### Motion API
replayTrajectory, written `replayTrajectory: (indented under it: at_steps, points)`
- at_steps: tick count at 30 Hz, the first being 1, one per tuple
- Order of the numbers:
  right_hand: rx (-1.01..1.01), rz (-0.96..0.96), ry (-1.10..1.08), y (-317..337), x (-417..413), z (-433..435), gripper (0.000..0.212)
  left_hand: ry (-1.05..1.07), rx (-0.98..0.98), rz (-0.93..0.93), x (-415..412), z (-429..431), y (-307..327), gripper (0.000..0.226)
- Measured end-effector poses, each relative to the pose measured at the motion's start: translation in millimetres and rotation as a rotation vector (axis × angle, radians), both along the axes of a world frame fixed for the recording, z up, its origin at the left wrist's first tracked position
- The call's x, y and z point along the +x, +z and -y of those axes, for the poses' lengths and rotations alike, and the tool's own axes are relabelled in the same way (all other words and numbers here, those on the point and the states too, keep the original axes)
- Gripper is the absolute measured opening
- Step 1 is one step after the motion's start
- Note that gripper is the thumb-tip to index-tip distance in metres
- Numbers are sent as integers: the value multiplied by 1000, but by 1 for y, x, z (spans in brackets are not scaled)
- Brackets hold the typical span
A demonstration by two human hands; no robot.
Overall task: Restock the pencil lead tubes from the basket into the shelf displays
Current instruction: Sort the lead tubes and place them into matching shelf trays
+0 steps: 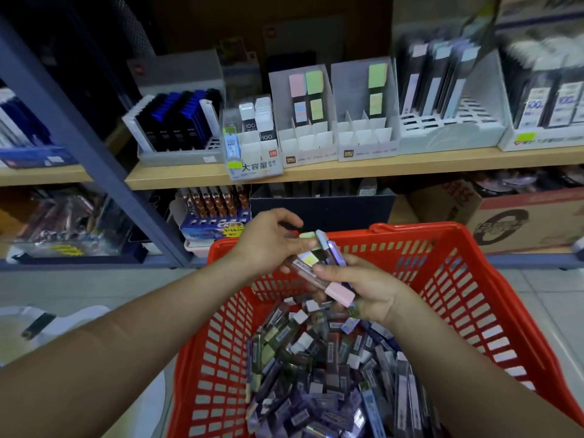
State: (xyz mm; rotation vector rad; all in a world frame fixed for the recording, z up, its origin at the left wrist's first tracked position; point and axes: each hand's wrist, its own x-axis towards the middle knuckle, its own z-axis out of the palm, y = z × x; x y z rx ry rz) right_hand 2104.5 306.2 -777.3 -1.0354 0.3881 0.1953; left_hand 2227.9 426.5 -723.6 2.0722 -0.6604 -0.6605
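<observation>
Pinches a bundle of lead tubes point(308, 259) with the left hand point(265, 241), grips its near end with the right hand point(369, 289), above the red basket point(410, 230).

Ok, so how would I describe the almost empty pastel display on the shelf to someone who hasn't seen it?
Find the wooden shelf above the red basket. Near its middle two white cardboard displays stand side by side; it is the right-hand one. It holds a single green-and-yellow column of tubes, whereas its left neighbour holds two columns, with pink and blue too.
</observation>
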Motion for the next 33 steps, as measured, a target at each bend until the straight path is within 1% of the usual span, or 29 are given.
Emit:
replayTrajectory:
  at_steps: [2, 3, 6, 8, 10, 12, 13, 15, 18, 20, 22, 23, 25, 26, 27, 29, 31, 33]
  points:
    - [6, 12, -68, 16, 1, 2, 28, 33, -65, -12, 3, 3, 10, 40]
    - [4, 30, -103, 23, 2, 3, 27, 39, -80, -58, 4, 3, 17, 44]
    - [-48, 113, -145, 44, 8, 7, 24, -15, -61, -317, 8, 3, 42, 48]
    - [-82, 160, -135, 56, 13, 8, 22, -48, -96, -421, 12, 1, 57, 44]
    - [-113, 167, -167, 69, 21, 11, 20, -70, -137, -401, 18, -2, 70, 31]
    - [-119, 125, -235, 83, 28, 18, 16, -52, -205, -354, 25, -6, 82, 17]
    - [-107, 104, -266, 91, 31, 24, 14, -28, -254, -345, 30, -7, 87, 14]
    - [-82, 80, -294, 111, 36, 38, 13, 34, -364, -341, 37, -8, 96, 15]
    - [-106, 90, -266, 139, 44, 52, 9, 122, -544, -354, 44, -7, 101, 16]
    - [-134, 99, -229, 151, 49, 56, 7, 142, -632, -371, 40, 0, 98, 16]
    - [-133, 109, -199, 157, 54, 59, 6, 112, -668, -357, 32, 9, 94, 18]
    - [-119, 109, -199, 159, 55, 60, 6, 86, -662, -318, 28, 13, 92, 22]
    - [-59, 105, -220, 160, 55, 62, 13, 45, -614, -219, 22, 23, 90, 30]
    - [-18, 107, -230, 159, 54, 62, 18, 34, -598, -207, 19, 28, 89, 32]
    - [14, 119, -230, 159, 54, 63, 22, 38, -595, -239, 17, 32, 89, 30]
    - [28, 155, -209, 157, 53, 63, 26, 76, -633, -438, 13, 42, 91, 19]
    - [-9, 172, -196, 157, 55, 63, 27, 89, -672, -658, 10, 51, 95, 14]
    - [-58, 171, -214, 159, 55, 63, 36, 72, -678, -792, 12, 58, 97, 14]
